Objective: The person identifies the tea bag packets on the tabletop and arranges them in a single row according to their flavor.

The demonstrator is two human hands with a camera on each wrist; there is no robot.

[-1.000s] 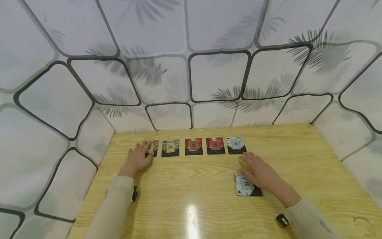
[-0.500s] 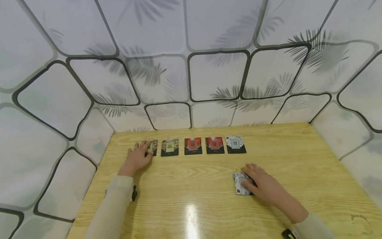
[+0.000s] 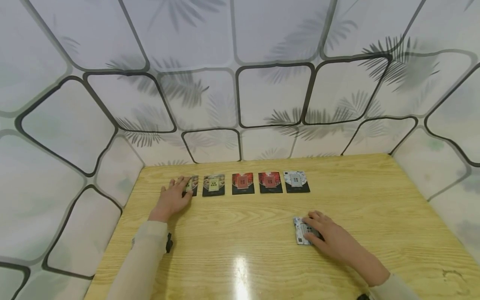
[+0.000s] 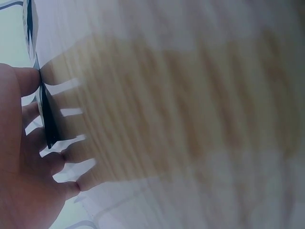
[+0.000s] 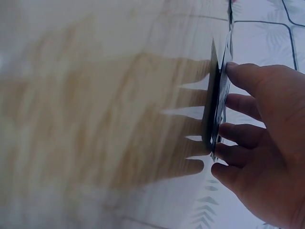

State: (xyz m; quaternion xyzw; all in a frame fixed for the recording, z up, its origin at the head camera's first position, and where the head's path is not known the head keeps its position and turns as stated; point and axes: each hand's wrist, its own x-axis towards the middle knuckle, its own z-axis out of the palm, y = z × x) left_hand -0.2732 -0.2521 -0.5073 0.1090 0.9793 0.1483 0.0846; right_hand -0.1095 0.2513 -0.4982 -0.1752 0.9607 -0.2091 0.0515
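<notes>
In the head view, my left hand (image 3: 171,202) rests with spread fingers on a small green-and-black packet (image 3: 193,185) at the left end of a row, partly covering it. Nearer to me on the right, my right hand (image 3: 333,238) lies over a white-and-grey packet (image 3: 299,234), hiding its right side. Its thumb and fingertips touch this packet's upper face, as the right wrist view also shows. The packet lies flat on the table. The fingers of both hands look extended, not wrapped around anything.
Along the row stand out another green packet (image 3: 213,185), two red-and-black packets, one (image 3: 243,183) beside the other (image 3: 270,182), and a white one (image 3: 296,181). They lie on a wood-grain table (image 3: 240,233). A patterned wall (image 3: 275,98) closes the back and sides.
My right hand has drawn back from near the row's white packet, toward me, and settled over the nearer white-and-grey packet. The left hand and the row have stayed put.
</notes>
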